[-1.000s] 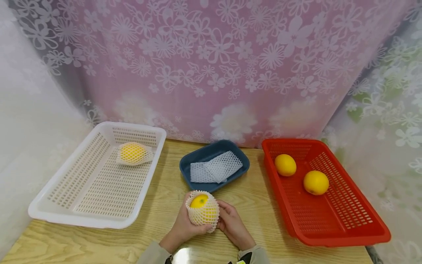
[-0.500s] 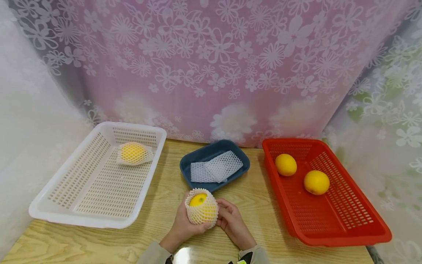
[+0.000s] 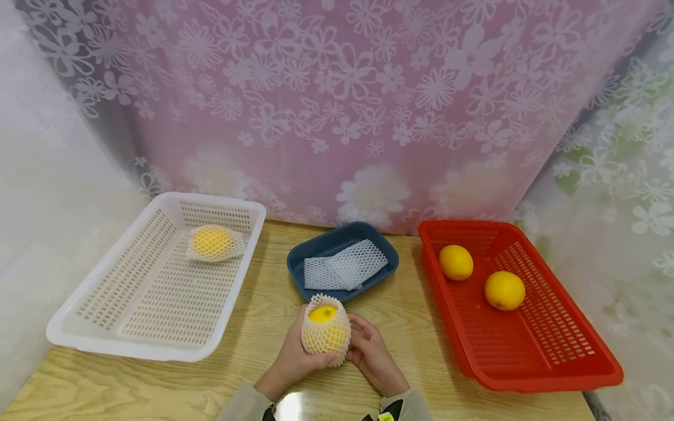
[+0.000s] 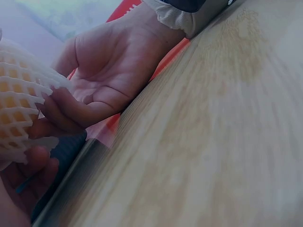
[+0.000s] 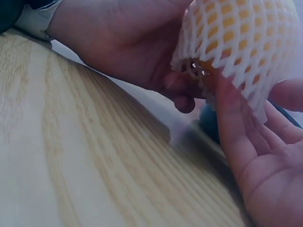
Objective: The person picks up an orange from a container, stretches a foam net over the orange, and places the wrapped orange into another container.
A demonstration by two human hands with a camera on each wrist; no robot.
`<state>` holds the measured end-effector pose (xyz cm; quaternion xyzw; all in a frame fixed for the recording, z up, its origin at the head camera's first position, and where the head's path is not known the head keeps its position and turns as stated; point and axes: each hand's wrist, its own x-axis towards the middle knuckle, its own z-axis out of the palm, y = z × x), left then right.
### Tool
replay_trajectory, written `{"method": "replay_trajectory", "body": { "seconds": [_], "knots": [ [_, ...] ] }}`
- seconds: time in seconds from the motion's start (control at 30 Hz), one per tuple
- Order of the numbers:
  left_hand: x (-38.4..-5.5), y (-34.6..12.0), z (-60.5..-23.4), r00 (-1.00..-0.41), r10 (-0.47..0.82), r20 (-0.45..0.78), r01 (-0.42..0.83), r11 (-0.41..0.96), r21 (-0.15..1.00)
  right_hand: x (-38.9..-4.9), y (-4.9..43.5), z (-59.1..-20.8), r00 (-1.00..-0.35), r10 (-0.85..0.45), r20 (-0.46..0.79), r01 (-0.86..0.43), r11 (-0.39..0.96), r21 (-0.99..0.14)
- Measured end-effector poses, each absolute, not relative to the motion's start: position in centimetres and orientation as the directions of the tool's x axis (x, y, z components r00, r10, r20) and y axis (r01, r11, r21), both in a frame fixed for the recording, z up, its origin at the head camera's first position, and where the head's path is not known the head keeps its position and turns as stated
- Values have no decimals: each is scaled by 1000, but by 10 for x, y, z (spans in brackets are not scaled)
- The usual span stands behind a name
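A yellow citrus fruit [image 3: 322,314] sits inside a white foam net sleeve [image 3: 327,340], its top showing through the open upper end. My left hand [image 3: 296,352] grips the sleeved fruit from the left, thumb across its front. On the other side, my right hand [image 3: 372,355] holds the sleeve's lower edge with curled fingers. In the right wrist view, a finger of the right hand [image 5: 277,182] is tucked under the ragged net rim [image 5: 232,78], the thumb outside it. The left wrist view shows the right fingertips [image 4: 61,111] at that same rim.
A blue tray [image 3: 300,257] behind the hands holds flat foam net sleeves [image 3: 358,266]. To the left, a white basket [image 3: 231,310] contains one netted fruit [image 3: 212,242]. A red basket [image 3: 458,339] on the right contains two bare yellow fruits [image 3: 505,290]. All stand on a wooden table [image 3: 411,327].
The netted fruit has tilted and shifted slightly in my left hand, and the sleeve's upper edge stands a bit higher at the back. My right hand stays at the sleeve's lower side.
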<state>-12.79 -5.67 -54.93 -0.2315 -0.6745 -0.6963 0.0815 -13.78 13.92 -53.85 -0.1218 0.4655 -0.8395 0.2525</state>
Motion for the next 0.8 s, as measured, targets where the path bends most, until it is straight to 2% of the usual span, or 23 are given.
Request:
{"method": "replay_trajectory", "body": {
  "seconds": [0.33,0.5,0.63,0.8],
  "knots": [
    [-129,-57,-550,-873,115,474,482,58,874,-139,140,-538,-814,-579,45,286,-468,-836],
    [-128,-56,-549,-882,124,454,456,-13,890,-139,139,-539,-815,-574,76,261,-482,-837],
    [-128,-56,-549,-889,152,432,421,-101,901,-139,139,-538,-821,-569,51,274,-470,-839],
    [-128,-57,-548,-881,164,443,431,-104,896,-139,139,-537,-816,-578,21,295,-446,-845]
  ]
}}
